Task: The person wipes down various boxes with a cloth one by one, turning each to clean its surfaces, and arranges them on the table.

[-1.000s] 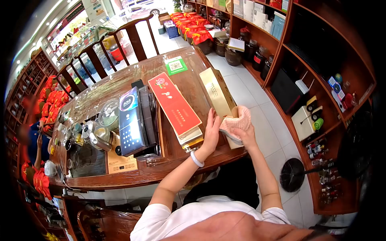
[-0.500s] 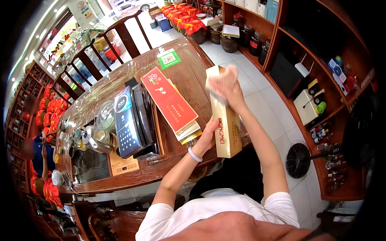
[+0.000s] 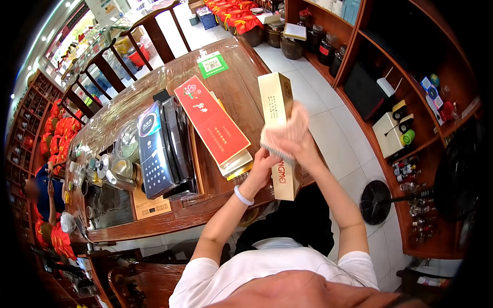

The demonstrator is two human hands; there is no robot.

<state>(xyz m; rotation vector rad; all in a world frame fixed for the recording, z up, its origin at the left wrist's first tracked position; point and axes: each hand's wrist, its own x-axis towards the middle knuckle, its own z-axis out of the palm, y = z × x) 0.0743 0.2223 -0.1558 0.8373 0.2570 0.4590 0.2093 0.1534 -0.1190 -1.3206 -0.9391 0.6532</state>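
Note:
A long gold box point(image 3: 273, 97) with red lettering stands out over the right edge of the wooden table. My left hand point(image 3: 263, 167), with a pale bracelet at the wrist, grips the box's left side near its lower part. Bunched in my right hand point(image 3: 301, 146) is a pink cloth point(image 3: 286, 130), pressed against the middle of the box. The cloth hides some of my fingers. To the left lie a red box point(image 3: 213, 120) with gold boxes under it and a dark blue box point(image 3: 154, 154).
The table point(image 3: 236, 66) bears a green code card point(image 3: 212, 64), a metal kettle point(image 3: 120, 179) and glassware. Chairs line its far side. Shelves point(image 3: 380, 169) and a black fan point(image 3: 375, 202) stand at the right. Another person point(image 3: 43, 190) is at the far left.
The pink cloth in my right hand has moved from the box's lower end, up to its top, then down to its middle. The gold box's lettered side has turned into view.

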